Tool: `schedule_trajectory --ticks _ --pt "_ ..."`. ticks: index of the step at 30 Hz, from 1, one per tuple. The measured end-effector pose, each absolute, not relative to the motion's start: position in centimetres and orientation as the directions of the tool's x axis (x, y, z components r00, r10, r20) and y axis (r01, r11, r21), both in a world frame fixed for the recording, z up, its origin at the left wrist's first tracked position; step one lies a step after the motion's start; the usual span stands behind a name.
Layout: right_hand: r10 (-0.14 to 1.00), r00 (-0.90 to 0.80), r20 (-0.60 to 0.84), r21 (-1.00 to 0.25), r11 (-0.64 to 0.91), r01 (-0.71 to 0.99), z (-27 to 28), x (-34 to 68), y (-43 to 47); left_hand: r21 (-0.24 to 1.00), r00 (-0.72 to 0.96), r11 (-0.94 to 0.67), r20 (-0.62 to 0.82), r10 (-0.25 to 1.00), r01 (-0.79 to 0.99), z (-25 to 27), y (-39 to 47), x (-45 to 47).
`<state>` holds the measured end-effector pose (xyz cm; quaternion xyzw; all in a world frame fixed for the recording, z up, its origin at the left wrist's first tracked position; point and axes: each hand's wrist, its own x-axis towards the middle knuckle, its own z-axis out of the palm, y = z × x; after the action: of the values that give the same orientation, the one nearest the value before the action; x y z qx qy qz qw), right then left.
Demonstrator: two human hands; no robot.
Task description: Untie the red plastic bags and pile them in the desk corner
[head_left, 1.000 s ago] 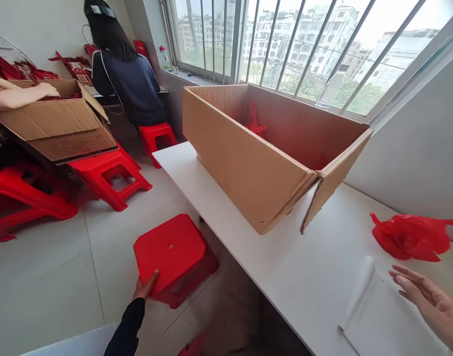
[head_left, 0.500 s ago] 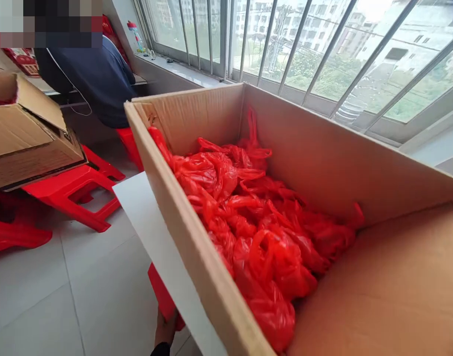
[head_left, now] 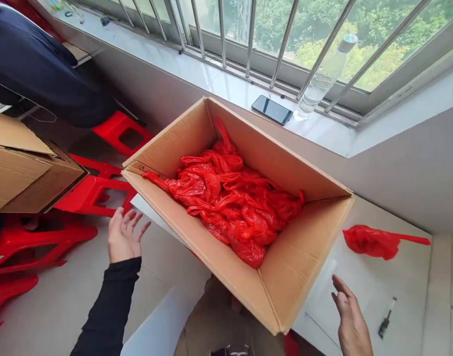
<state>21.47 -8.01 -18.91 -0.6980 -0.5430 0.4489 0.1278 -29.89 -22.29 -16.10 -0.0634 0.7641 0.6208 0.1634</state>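
A large open cardboard box (head_left: 304,262) stands before me on a white table. Tied red plastic bags (head_left: 226,198) are heaped along its bottom; what they contain is hidden. My left hand (head_left: 124,235) hovers off the box's left side with its fingers spread, holding nothing. On the opposite side, my right hand (head_left: 348,314) is over the table with fingers apart and nothing in them. Beyond that hand lies a single red plastic bag (head_left: 375,242), and to its right a black marker-like pen (head_left: 387,319).
A phone (head_left: 272,109) and a clear water bottle (head_left: 319,81) are on the windowsill behind the box. Several red plastic stools (head_left: 89,195) stand at left, with another cardboard box (head_left: 22,168) above them. A person in dark clothing (head_left: 41,69) sits beyond.
My view has tilted down and back, showing the whole box and the table at right. The left hand has risen from below the box edge; the right hand has come into view.
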Motion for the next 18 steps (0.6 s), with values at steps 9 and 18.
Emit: schedule_trajectory --ticks 9,18 --pt "0.818 -0.053 -0.573 -0.713 -0.466 0.524 -13.2 8.3 -14.8 0.967 -0.897 0.210 -0.219 0.384 -0.146 -10.1 -14.6 -31.3" --pt "0.889 0.206 -0.410 -0.824 -0.457 0.335 -16.0 7.5 -16.6 0.940 -0.893 0.283 0.047 0.447 0.191 -11.7 -15.3 -31.6"
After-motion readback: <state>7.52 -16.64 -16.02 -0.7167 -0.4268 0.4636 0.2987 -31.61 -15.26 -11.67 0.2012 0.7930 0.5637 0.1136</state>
